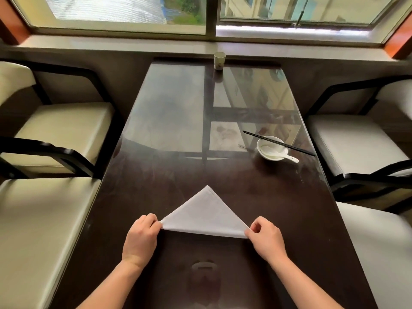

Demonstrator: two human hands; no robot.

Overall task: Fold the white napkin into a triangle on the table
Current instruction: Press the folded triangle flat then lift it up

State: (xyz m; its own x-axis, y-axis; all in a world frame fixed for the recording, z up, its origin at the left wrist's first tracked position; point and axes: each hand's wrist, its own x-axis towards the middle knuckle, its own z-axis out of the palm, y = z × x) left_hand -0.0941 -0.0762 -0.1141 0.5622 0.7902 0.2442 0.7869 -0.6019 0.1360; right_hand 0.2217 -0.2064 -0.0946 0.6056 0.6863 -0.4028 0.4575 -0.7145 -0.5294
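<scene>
The white napkin (205, 214) lies flat as a triangle on the dark glossy table (169, 134), its apex pointing away from me and its long folded edge nearest me. My left hand (140, 238) pinches the napkin's left corner between thumb and fingers. My right hand (266, 238) pinches the right corner the same way. Both forearms reach in from the bottom of the view.
A white bowl (272, 148) with a white spoon (281, 153) in it and black chopsticks (278, 143) across its rim sits at the right. A paper cup (219, 60) stands at the far edge by the window. Cream-cushioned chairs (51, 128) flank both sides.
</scene>
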